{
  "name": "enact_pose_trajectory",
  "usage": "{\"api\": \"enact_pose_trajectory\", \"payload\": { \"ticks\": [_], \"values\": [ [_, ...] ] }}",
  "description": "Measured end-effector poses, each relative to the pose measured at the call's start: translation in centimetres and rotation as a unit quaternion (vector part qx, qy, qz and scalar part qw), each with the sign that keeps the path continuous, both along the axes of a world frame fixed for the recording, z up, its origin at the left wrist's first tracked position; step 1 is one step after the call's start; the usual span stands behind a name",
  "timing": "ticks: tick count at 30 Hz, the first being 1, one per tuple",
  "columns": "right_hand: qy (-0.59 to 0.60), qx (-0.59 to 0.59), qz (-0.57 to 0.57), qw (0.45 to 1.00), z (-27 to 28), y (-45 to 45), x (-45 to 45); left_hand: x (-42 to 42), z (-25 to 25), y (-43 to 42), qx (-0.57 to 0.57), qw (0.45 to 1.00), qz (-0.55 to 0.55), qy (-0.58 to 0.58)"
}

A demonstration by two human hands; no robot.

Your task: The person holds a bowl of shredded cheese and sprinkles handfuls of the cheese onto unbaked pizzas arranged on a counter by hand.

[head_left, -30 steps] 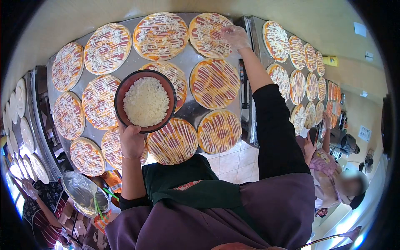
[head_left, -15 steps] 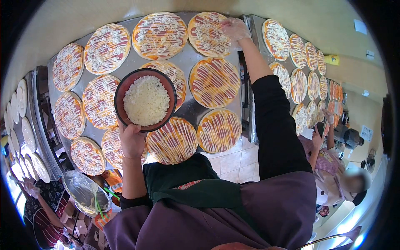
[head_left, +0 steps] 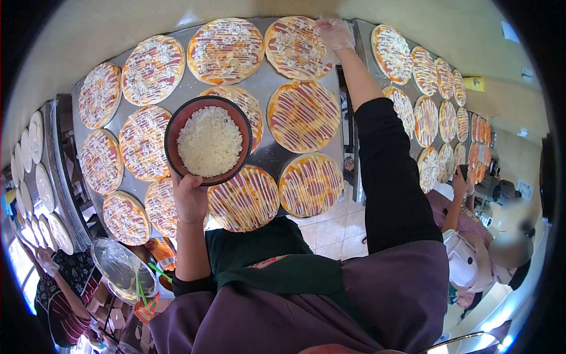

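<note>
Bowl [head_left: 171,138], one; nearest pizzas [head_left: 303,116], twelve

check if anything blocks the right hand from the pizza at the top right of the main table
Nothing visible does: the gloved right hand overlaps the right edge of that pizza in view. The bowl of white crumbled topping, in the left hand, partly hides another pizza but sits clear of this one.

A beige wall [head_left: 407,13] bears papers [head_left: 523,190] (too blurred to read); the floor [head_left: 332,232] is pale tile, and bright light [head_left: 506,341] glares at lower right.
</note>
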State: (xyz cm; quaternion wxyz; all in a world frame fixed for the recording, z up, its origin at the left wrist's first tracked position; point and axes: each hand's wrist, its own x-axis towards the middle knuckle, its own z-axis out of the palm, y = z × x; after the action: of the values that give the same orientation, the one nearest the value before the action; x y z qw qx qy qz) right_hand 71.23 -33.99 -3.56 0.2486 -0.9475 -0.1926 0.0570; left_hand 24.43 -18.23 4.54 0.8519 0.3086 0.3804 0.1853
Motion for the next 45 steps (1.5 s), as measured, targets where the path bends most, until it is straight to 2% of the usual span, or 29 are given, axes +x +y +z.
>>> {"api": "enact_pose_trajectory", "payload": {
  "ticks": [5,8,10,11,13,17,19,20,24,26,28,30,32,34,35,37,38,40,44,45],
  "values": [
    [-0.064,-0.064,-0.008,0.996,0.8,1.4,0.6,-0.5,0.0,-0.7,0.011,1.0,0.005,0.005],
    [-0.033,-0.009,0.007,0.999,-0.7,1.8,2.5,-0.8,0.3,-1.1,0.008,1.0,0.007,0.0],
    [0.119,0.133,0.031,0.984,-1.6,1.8,3.3,-1.0,0.3,-1.3,0.003,1.0,0.008,-0.004],
    [0.119,0.133,0.031,0.983,-2.1,1.8,3.5,-1.1,0.1,-1.2,0.001,1.0,0.009,-0.007],
    [0.18,0.282,0.07,0.94,-1.8,2.1,2.9,-1.3,-0.5,-1.2,-0.001,1.0,0.01,-0.012],
    [0.197,0.281,0.098,0.934,-0.2,2.0,2.7,-0.3,-0.2,-1.0,0.013,1.0,-0.006,-0.012],
    [0.371,0.448,-0.012,0.813,1.0,2.2,2.5,0.7,0.1,-1.0,0.008,1.0,-0.018,-0.022],
    [0.368,0.449,-0.013,0.814,1.5,1.9,2.2,1.2,0.2,-0.8,0.007,0.999,-0.032,-0.023],
    [0.385,0.452,0.06,0.802,10.5,-1.3,-8.8,3.4,-0.7,-0.5,0.002,0.997,-0.078,-0.019],
    [0.385,0.451,0.075,0.801,12.8,-1.3,-12.3,4.1,-2.0,-0.6,-0.004,0.995,-0.101,-0.012],
    [0.411,0.411,0.126,0.804,13.5,-1.8,-16.4,4.9,-1.9,-1.3,-0.013,0.993,-0.119,-0.007],
    [0.417,0.309,0.158,0.84,14.7,-1.7,-21.0,5.5,-2.2,-2.2,-0.031,0.989,-0.142,-0.006],
    [0.257,0.121,0.251,0.925,11.5,-1.7,-23.6,5.3,-2.2,-3.1,-0.035,0.985,-0.169,-0.012],
    [0.107,0.038,0.301,0.947,10.8,-1.6,-27.3,5.0,-1.6,-3.8,-0.037,0.978,-0.204,-0.002],
    [0.105,0.04,0.297,0.948,10.2,-1.5,-28.9,4.7,-1.5,-4.1,-0.035,0.977,-0.209,-0.003],
    [-0.043,0.031,0.321,0.946,9.3,-1.3,-31.5,4.2,-1.1,-4.4,-0.02,0.962,-0.273,-0.017],
    [-0.043,0.032,0.319,0.946,9.1,-1.3,-32.4,3.9,-0.7,-4.3,-0.028,0.955,-0.296,-0.012],
    [-0.065,0.088,0.394,0.913,9.0,-1.4,-33.7,3.5,-0.8,-4.0,-0.024,0.951,-0.307,-0.009],
    [-0.014,0.093,0.407,0.909,8.2,-2.9,-34.8,2.8,-0.8,-4.2,-0.03,0.949,-0.313,-0.01],
    [0.007,0.054,0.396,0.917,8.8,-3.2,-34.7,2.8,-0.6,-4.3,-0.032,0.953,-0.302,-0.007]
  ]
}}
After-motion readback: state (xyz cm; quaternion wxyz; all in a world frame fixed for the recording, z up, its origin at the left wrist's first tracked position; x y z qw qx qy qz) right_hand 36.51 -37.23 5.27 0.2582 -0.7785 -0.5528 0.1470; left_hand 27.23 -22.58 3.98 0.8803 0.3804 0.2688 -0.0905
